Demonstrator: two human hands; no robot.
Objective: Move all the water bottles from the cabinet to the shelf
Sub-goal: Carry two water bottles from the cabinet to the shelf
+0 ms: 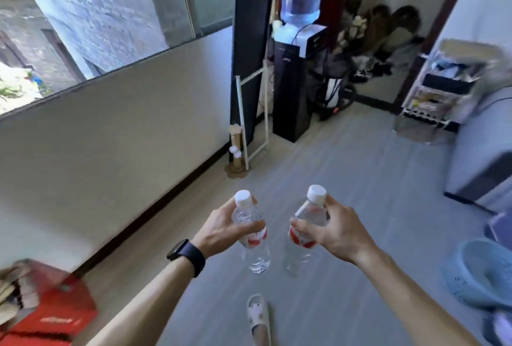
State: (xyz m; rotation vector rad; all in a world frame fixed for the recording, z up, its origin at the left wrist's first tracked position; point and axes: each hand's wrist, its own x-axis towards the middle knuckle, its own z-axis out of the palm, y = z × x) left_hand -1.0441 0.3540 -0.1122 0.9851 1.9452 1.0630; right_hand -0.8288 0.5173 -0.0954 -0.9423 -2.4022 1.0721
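Now, left hand [221,228]: gripping a bottle [250,234] just below its cap.
Right hand [336,230]: clamping a second bottle [304,230], tilted.
Shelf [440,82]: standing well ahead.

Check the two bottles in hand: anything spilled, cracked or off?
Nothing stands out. The left hand and right hand each hold a capped bottle, roughly upright over bare floor. No leak shows.

Grey plank floor [346,168]; a black water dispenser [291,96] stands on it; blue basket [482,273], seemingly too.
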